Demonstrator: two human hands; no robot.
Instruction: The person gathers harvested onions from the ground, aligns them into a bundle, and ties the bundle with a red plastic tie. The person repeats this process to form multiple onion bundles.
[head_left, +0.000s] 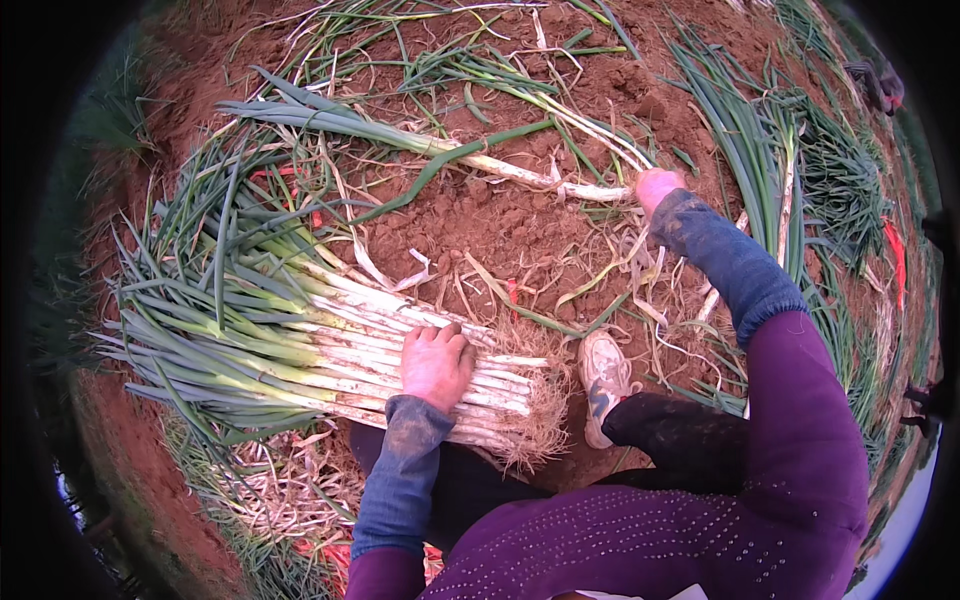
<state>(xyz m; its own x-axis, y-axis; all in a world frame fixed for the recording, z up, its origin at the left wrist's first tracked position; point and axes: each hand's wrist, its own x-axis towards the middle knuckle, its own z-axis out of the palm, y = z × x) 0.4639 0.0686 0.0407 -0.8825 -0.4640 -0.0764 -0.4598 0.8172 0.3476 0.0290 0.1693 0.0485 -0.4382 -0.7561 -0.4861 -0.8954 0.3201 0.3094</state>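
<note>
A large bundle of long green onions (352, 360) lies across my lap side, leaves to the left and bushy roots to the right. My left hand (439, 367) rests on top of its white stalks, fingers slightly bent. Out to the upper right, my right hand (660, 187) is closed at the root ends of several thin green onions (577, 116), whose leaves point to the upper left. A thick single green onion (517, 171) lies on the soil, its root end touching or just beside that hand; whether it is also gripped cannot be told.
Reddish soil (487, 225) carries loose leaves and dry husks. More green onions (739, 142) lie at the right, near a red strip (896, 259). My shoe (604, 382) stands right of the bundle's roots. Below the bundle are a pile of onions (277, 480) and red material (330, 559).
</note>
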